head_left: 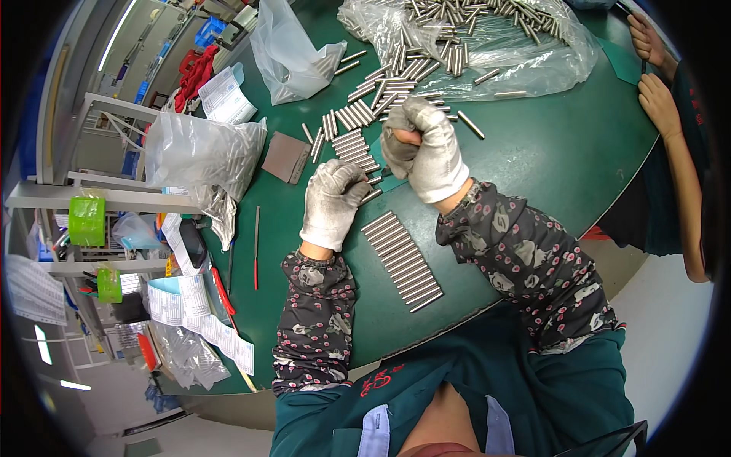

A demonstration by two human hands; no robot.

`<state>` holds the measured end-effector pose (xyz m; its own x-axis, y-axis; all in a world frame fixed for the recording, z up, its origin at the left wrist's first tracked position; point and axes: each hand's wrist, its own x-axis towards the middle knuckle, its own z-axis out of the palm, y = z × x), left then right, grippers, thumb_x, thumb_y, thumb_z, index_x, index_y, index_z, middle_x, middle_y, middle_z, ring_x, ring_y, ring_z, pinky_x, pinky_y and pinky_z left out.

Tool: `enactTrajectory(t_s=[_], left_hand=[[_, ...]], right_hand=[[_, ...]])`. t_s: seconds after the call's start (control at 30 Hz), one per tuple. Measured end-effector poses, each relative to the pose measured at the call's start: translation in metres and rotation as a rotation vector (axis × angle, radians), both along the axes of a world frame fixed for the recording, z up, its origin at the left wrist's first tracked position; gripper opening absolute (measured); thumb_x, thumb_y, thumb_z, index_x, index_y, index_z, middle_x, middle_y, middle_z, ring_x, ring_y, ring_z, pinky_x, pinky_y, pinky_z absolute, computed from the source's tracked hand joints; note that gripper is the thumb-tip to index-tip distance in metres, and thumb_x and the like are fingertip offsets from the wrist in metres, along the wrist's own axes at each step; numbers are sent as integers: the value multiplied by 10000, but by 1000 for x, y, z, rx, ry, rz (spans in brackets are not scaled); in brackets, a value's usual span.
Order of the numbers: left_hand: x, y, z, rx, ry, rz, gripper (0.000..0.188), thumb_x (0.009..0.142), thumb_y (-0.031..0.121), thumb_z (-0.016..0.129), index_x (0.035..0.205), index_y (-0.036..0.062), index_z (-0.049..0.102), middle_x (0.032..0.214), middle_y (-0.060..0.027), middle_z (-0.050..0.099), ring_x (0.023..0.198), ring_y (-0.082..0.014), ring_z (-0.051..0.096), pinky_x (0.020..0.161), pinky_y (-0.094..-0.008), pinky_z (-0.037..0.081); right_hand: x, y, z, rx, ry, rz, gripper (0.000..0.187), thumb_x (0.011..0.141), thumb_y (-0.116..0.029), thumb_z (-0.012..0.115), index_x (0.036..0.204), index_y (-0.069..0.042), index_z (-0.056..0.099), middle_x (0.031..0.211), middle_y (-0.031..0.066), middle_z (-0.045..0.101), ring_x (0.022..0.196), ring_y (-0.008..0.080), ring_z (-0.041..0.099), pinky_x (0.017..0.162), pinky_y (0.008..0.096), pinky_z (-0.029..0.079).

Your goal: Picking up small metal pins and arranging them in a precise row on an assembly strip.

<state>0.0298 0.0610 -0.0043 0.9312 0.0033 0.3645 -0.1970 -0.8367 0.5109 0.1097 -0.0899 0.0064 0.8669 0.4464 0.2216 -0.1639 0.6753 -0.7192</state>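
White work gloves cover both my hands. My left hand (331, 204) is closed, its curled fingers beside a column of short steel pins (353, 147) on the green table. Any pin in its grip is hidden, though one pin end shows by the fingertips. Up and to the right, my right hand (430, 156) is closed in a pinch over the table, and what it may hold cannot be made out. Nearer to me, a neat slanting row of steel pins (402, 261) lies side by side. Loose pins (392, 95) are scattered beyond my hands.
A clear plastic sheet (563, 65) bears a heap of pins at the far side. A grey-brown block (285, 158), filled plastic bags (202, 152), a red-handled file (256, 247) and papers (205, 320) lie on the left. Another person's hands (659, 107) are at the right edge.
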Motion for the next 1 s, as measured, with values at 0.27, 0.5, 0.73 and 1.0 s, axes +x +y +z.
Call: enactTrajectory(t_s=[0.27, 0.5, 0.73, 1.0], left_hand=[[0, -1, 0, 2, -12, -1, 163, 621, 21, 680, 765, 53, 611, 766, -73, 574, 741, -261, 550, 658, -342, 441], [1, -1, 0, 16, -11, -5, 168, 622, 20, 679, 771, 53, 610, 765, -77, 574, 734, -262, 548, 652, -343, 440], [1, 0, 1, 39, 5, 8, 156, 629, 29, 676, 768, 56, 609, 745, -73, 561, 730, -262, 542, 653, -348, 437], [2, -1, -1, 23, -22, -19, 155, 635, 35, 676, 775, 56, 612, 738, -77, 562, 724, -261, 545, 653, -346, 442]], right_hand=[[2, 2, -6, 13, -37, -25, 380, 906, -326, 317, 591, -113, 300, 472, 1, 262, 386, 117, 254, 381, 256, 240], [-1, 4, -6, -11, 12, -102, 393, 903, -349, 327, 592, -111, 312, 471, 1, 267, 389, 119, 263, 382, 257, 237], [-5, 2, -6, -74, -187, 22, 402, 898, -372, 360, 619, -83, 385, 488, -9, 295, 407, 99, 281, 397, 249, 256], [-9, 8, -18, -220, -135, -194, 365, 895, -348, 388, 692, -65, 499, 501, -2, 388, 394, 76, 339, 369, 226, 258]])
